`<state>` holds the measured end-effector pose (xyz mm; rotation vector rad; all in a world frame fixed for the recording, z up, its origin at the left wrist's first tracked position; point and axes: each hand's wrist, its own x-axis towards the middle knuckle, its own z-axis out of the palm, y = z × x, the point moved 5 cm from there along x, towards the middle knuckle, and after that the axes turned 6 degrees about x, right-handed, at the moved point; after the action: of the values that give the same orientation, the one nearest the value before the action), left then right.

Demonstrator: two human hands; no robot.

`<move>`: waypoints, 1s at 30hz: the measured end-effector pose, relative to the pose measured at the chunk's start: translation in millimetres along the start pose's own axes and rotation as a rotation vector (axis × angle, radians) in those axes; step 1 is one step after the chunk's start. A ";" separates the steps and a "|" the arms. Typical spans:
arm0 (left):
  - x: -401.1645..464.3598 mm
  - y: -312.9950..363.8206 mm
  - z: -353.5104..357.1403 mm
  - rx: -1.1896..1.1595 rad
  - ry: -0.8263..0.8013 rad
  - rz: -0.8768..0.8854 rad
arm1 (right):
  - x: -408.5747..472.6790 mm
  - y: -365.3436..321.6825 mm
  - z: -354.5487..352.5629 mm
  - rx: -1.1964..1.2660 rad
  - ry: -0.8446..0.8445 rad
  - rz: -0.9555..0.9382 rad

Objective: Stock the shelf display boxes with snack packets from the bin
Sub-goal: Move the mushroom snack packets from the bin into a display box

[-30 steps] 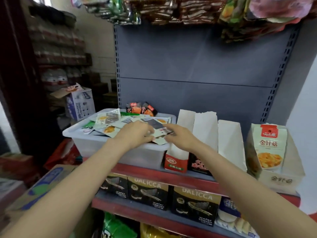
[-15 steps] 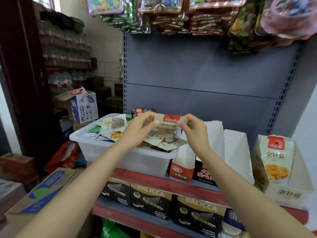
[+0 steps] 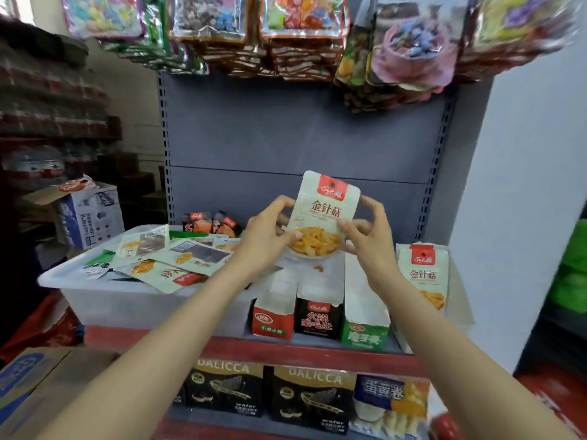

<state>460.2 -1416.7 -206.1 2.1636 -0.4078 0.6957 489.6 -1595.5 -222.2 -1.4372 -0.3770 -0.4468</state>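
A: Snack packet (image 3: 324,214), why upright over the shelf, at twelve o'clock?
B: Left hand (image 3: 265,236) and right hand (image 3: 370,236) pinch its edges, likely matching its label to the three-o'clock display box (image 3: 427,281).

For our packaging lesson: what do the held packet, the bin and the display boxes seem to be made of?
Held packet: likely matte plastic film, thin, with printed panels.
Bin: translucent, frosted-looking plastic; light passes through its wall.
Display boxes: probably printed cardboard, with plain white folded upper panels.
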 end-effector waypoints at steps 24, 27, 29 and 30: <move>42.4 90.6 200.0 0.172 -0.183 0.083 | 20.3 15.3 -213.0 -0.522 0.143 -0.037; 45.1 81.1 204.0 0.176 -0.211 0.058 | 21.0 24.8 -212.0 -0.581 0.118 -0.015; 44.4 76.7 208.9 0.238 -0.213 0.056 | 21.0 35.6 -211.7 -0.549 0.070 0.047; 44.2 74.9 210.6 0.293 -0.192 0.060 | 20.1 41.2 -211.1 -0.518 0.042 0.084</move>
<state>530.0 -1630.3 -243.9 2.5158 -0.4980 0.6127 523.9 -1803.6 -268.6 -1.9343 -0.1691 -0.5290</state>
